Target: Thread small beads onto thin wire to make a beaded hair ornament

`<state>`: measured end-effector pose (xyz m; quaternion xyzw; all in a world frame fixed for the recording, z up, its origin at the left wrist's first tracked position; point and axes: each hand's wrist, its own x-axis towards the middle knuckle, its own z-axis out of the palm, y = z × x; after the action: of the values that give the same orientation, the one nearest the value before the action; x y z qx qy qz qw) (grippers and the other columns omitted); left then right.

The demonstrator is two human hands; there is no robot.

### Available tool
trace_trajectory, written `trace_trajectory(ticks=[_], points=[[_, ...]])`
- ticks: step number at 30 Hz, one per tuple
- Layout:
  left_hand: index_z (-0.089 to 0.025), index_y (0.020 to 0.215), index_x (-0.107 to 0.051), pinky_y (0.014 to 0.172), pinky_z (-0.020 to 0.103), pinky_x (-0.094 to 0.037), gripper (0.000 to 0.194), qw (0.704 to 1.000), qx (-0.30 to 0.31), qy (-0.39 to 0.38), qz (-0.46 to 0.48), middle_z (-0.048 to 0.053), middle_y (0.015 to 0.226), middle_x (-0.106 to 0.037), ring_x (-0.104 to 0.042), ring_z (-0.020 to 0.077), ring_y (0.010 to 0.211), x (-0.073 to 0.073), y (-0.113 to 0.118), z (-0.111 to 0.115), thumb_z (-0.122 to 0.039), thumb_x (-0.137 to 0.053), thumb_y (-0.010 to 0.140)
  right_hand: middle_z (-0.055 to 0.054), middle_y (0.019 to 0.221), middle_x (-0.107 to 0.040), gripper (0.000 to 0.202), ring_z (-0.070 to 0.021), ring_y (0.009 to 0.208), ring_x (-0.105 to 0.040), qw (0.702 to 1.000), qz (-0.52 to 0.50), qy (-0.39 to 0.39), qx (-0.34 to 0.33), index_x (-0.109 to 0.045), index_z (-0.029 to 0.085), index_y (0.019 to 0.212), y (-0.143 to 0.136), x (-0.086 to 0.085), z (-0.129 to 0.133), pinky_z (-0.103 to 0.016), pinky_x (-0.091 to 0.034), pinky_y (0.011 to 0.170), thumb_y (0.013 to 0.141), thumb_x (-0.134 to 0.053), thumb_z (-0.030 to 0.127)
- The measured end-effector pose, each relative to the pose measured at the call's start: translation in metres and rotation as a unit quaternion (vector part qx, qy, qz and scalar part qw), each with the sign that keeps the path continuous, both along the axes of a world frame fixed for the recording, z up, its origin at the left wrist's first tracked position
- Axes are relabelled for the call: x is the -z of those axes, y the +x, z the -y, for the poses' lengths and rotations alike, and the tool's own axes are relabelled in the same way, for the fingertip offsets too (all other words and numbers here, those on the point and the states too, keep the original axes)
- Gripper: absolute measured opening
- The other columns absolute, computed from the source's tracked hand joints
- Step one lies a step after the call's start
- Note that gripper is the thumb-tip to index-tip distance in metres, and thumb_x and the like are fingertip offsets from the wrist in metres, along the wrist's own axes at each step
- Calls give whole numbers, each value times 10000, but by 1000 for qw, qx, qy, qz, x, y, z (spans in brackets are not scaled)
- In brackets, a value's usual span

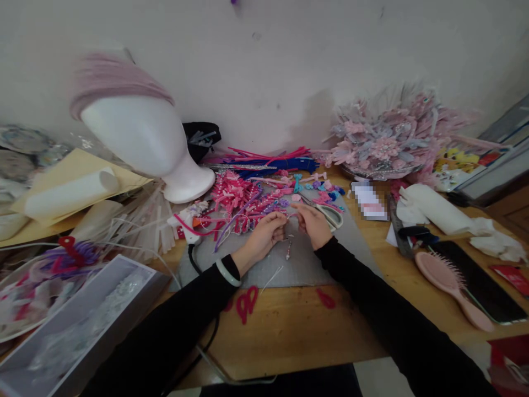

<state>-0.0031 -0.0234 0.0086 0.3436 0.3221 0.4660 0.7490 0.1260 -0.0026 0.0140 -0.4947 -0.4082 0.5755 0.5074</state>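
Observation:
Over the grey mat (326,270), my left hand (264,236) has its fingers pinched together on something too small to make out. My right hand (313,223) faces it a short way to the right, thumb and forefinger closed on something thin and hard to see. A small beaded strand (288,251) hangs or lies just below, between the hands. Thin white wires (273,277) rest near the mat's front edge. Behind my hands is a pile of pink beaded pieces (233,193), and scissors (332,216) lie beside my right hand.
A white mannequin head (140,138) stands at the back left. Front left is a box of clear packets (82,331). Pink flowers (384,138) fill the back right. A pink hairbrush (448,281) and a dark phone (479,281) lie right. Red loops (247,303) sit at the front.

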Motion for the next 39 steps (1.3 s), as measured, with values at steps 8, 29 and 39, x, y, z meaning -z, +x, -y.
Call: trace_trajectory(ticks=[8,29,39], points=[[-140,655,-442,401,149,-214,115,1000,19,-7,19,-76,516,-284,-256,6,402,3,-2,-1,-150,-555,679,-20,635,-595,337,-108,666,-606,968,-218,-120,-4,-494,175,707,15,-3,-10,-219,-501,600,610,-336,-106],[-156,625,-393,333,140,-132,131,998,-1,-63,5,-94,446,-241,-199,4,328,1,-8,-9,-140,-521,649,45,476,-441,158,-38,356,-330,964,-127,-197,-126,-562,138,750,3,1,3,-165,-269,363,740,-407,107],[-156,623,-389,330,136,-128,133,997,13,-71,-10,-99,439,-228,-187,1,322,3,-8,-11,-137,-519,636,97,449,-344,238,-12,401,-272,978,-148,-118,-91,-528,148,609,-9,4,8,-145,-221,367,514,-715,260]])
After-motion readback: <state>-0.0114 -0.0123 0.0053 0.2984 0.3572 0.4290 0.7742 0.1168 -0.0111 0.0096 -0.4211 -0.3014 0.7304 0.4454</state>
